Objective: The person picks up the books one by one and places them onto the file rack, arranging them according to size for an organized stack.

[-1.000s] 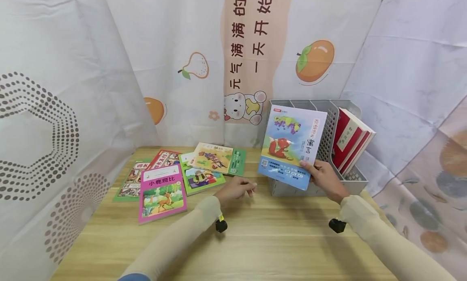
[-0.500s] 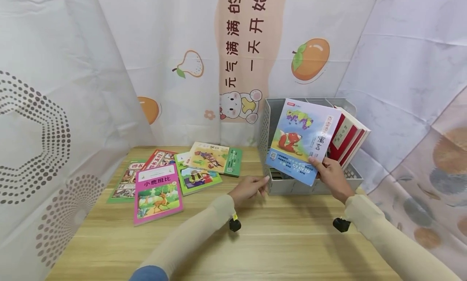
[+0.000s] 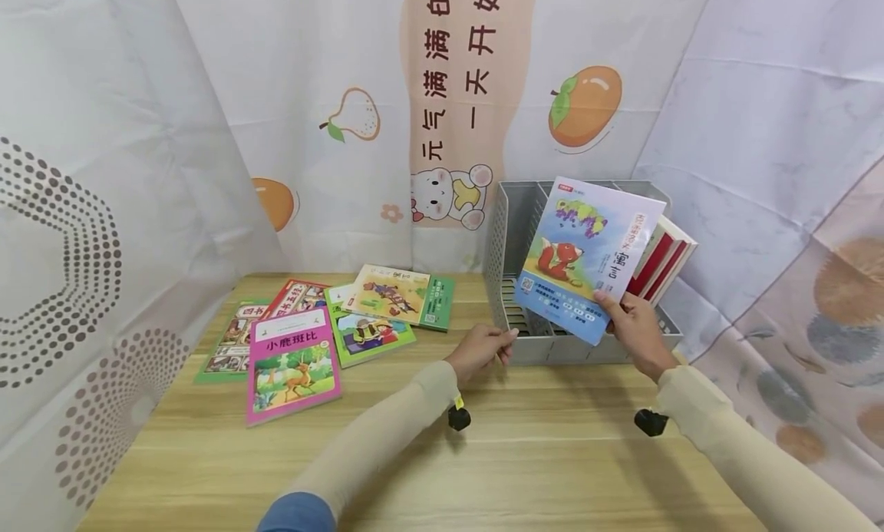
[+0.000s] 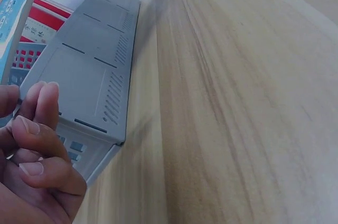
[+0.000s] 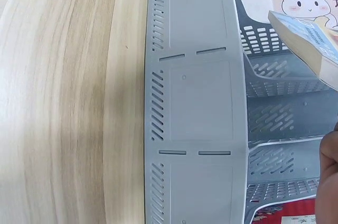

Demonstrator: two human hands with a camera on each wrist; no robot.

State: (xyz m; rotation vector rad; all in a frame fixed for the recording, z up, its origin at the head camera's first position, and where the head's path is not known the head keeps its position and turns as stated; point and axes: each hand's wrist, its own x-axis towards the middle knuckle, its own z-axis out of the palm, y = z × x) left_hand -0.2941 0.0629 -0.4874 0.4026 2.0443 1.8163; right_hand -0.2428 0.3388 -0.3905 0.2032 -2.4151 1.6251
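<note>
My right hand [image 3: 638, 332] pinches a thin blue storybook [image 3: 580, 267] by its lower right edge, thumb on the cover. The book, with a fox and grapes on its front, is tilted above the grey divided file rack [image 3: 587, 354]. In the right wrist view, the book's lower corner [image 5: 311, 39] hangs over the rack's compartments. My left hand [image 3: 479, 350] pinches the rack's front left corner at the rim. Up close in the left wrist view, its fingers [image 4: 42, 139] are curled in front of that corner. Red-covered books [image 3: 666, 263] stand in the rack's right compartment, partly hidden by the storybook.
Several picture books lie overlapping on the left of the wooden table [image 3: 483, 455]: a pink one [image 3: 293, 363], a lime green one [image 3: 373, 336], and a cream and green one [image 3: 394, 294] at the back. A printed curtain [image 3: 311, 48] hangs close behind the rack.
My left hand has moved right from the tabletop to the rack's front left corner and taken hold there. The storybook in my right hand has tilted further and shifted right over the rack.
</note>
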